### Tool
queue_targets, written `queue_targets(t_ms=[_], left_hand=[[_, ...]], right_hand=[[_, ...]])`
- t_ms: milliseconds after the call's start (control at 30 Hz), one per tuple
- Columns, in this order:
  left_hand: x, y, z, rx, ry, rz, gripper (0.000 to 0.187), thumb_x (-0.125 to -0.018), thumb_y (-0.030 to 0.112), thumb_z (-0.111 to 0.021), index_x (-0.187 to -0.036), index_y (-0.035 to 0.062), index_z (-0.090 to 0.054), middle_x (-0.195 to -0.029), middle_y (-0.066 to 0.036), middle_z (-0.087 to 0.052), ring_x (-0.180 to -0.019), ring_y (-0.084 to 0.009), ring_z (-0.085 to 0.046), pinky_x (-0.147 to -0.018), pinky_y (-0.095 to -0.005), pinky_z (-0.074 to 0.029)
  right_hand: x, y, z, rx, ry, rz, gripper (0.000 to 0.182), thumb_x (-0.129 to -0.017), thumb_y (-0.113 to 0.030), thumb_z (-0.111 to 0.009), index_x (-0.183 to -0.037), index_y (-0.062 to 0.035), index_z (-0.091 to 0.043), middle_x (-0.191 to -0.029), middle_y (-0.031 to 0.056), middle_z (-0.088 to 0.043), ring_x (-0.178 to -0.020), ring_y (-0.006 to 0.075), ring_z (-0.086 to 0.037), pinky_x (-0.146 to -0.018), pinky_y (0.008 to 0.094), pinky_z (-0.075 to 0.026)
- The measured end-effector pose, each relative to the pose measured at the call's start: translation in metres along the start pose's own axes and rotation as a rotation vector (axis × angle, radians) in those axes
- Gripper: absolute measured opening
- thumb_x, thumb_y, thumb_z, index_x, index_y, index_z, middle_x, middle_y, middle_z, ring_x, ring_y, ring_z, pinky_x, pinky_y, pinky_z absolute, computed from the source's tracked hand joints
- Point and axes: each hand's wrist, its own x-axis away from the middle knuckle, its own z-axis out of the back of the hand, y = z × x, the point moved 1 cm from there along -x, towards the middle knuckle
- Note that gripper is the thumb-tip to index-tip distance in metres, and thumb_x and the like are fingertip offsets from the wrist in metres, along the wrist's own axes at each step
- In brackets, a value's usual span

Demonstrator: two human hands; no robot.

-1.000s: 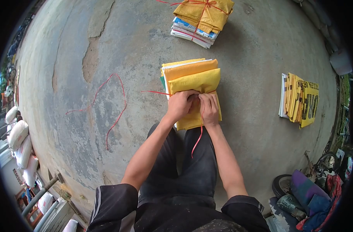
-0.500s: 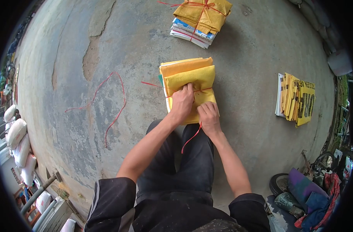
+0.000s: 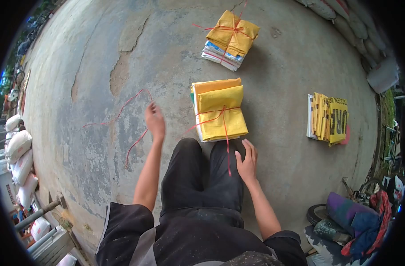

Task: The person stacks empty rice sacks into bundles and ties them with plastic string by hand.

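Here's my left hand point(image 3: 155, 122), the nearer of the 2, right over the loose red string point(image 3: 118, 116) left of the tied yellow bundle point(image 3: 234, 124), fingers curled by the string's bend, and I can't tell whether they pinch it. From that bend 1 strand stretches away leftward from the bundle, 1 slants back toward me; my right hand point(image 3: 247, 162) is spread and empty, just off the bundle's near right corner.
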Motion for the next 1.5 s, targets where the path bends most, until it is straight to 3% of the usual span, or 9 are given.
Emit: queue_targets(t_ms=[167,367,567,800,967,1033,1167,1267,1500], left_hand=[[0.024,-0.148,0.005,-0.714,-0.235,0.312,0.055,-0.083,0.038,-0.072,-0.124,0.0089,-0.053,-0.123,-0.017,-0.055,-0.116,-0.0366,-0.053,-0.097,-0.0478,-0.043],[0.036,-0.206,0.002,-0.464,-0.3,0.407,0.053,-0.085,0.037,-0.07,-0.126,0.0089,-0.05,-0.122,-0.016,-0.057,-0.116,-0.0354,-0.054,-0.095,-0.0489,-0.043],[0.023,-0.168,0.017,-0.582,-0.281,0.407,0.047,-0.087,0.035,-0.068,-0.125,0.013,-0.053,-0.123,-0.016,-0.055,-0.116,-0.0346,-0.055,-0.095,-0.0478,-0.044],[0.001,-0.189,-0.005,-0.771,-0.491,0.399,0.034,-0.088,0.034,-0.063,-0.112,0.0102,-0.061,-0.123,-0.016,-0.058,-0.119,-0.0351,-0.054,-0.094,-0.0486,-0.044],[-0.017,-0.14,-0.061,-0.239,-0.349,0.299,0.029,-0.094,0.029,-0.055,-0.106,0.0029,-0.054,-0.09,-0.017,-0.07,-0.081,-0.0336,-0.069,-0.07,-0.0488,-0.054],[-0.024,-0.064,-0.078,0.486,-0.325,0.666,0.027,-0.098,0.025,-0.052,-0.106,-0.0001,-0.051,-0.088,-0.017,-0.068,-0.068,-0.0251,-0.068,-0.057,-0.037,-0.054],[-0.028,0.022,-0.118,1.17,-0.312,0.84,0.022,-0.103,0.02,-0.044,-0.106,-0.0024,-0.044,-0.082,-0.017,-0.065,-0.058,-0.0209,-0.065,-0.049,-0.0286,-0.052],[0.004,0.085,-0.135,0.99,-0.149,0.843,0.021,-0.104,0.019,-0.041,-0.106,-0.0016,-0.037,-0.08,-0.017,-0.063,-0.057,-0.0221,-0.064,-0.048,-0.0295,-0.052],[0.14,0.169,-0.214,1.105,-0.496,1.139,0.02,-0.103,0.014,-0.038,-0.111,-0.002,-0.029,-0.092,-0.024,-0.061,-0.071,-0.0348,-0.07,-0.059,-0.0433,-0.062]], right_hand=[[0.038,0.007,0.018,-0.223,0.01,-0.287,0.035,-0.092,-0.013,-0.062,-0.124,-0.0013,-0.055,-0.121,0.0166,-0.059,-0.108,0.0316,-0.059,-0.095,0.0412,-0.045],[0.014,-0.027,0.027,-0.29,0.172,-0.248,0.016,-0.095,-0.012,-0.059,-0.103,0.0009,-0.065,-0.093,0.0125,-0.068,-0.087,0.0247,-0.068,-0.077,0.0337,-0.053],[-0.098,-0.02,-0.039,-1.3,-0.038,-0.798,0.025,-0.098,-0.019,-0.057,-0.105,0.0051,-0.059,-0.093,0.0156,-0.067,-0.08,0.0231,-0.069,-0.074,0.0355,-0.059],[-0.182,0.012,-0.121,-1.15,0.019,-1.264,0.014,-0.094,-0.02,-0.059,-0.087,-0.0084,-0.06,-0.067,0.0011,-0.06,-0.058,0.0139,-0.061,-0.05,0.0267,-0.05],[-0.178,0.022,-0.099,-1.162,0.108,-1.069,0.017,-0.093,-0.015,-0.058,-0.08,-0.0051,-0.058,-0.058,0.0002,-0.051,-0.046,0.0101,-0.047,-0.043,0.0234,-0.036],[-0.173,0.016,-0.074,-1.15,0.143,-0.996,0.017,-0.093,-0.014,-0.058,-0.08,-0.0048,-0.058,-0.058,-0.001,-0.049,-0.046,0.009,-0.043,-0.043,0.0235,-0.032],[-0.175,0.002,0.001,-1.013,0.156,-0.758,0.015,-0.094,-0.012,-0.057,-0.082,-0.0035,-0.059,-0.06,-0.0032,-0.043,-0.051,0.0062,-0.039,-0.046,0.0228,-0.031],[-0.18,-0.001,0.078,-0.904,0.18,-0.669,0.015,-0.094,-0.014,-0.058,-0.083,-0.0035,-0.059,-0.058,-0.0047,-0.04,-0.048,0.0048,-0.036,-0.043,0.0214,-0.029],[-0.19,-0.049,0.246,-0.533,0.183,-0.491,0.019,-0.095,-0.016,-0.059,-0.081,-0.0036,-0.059,-0.054,-0.0048,-0.044,-0.043,0.0042,-0.035,-0.04,0.0197,-0.027]])
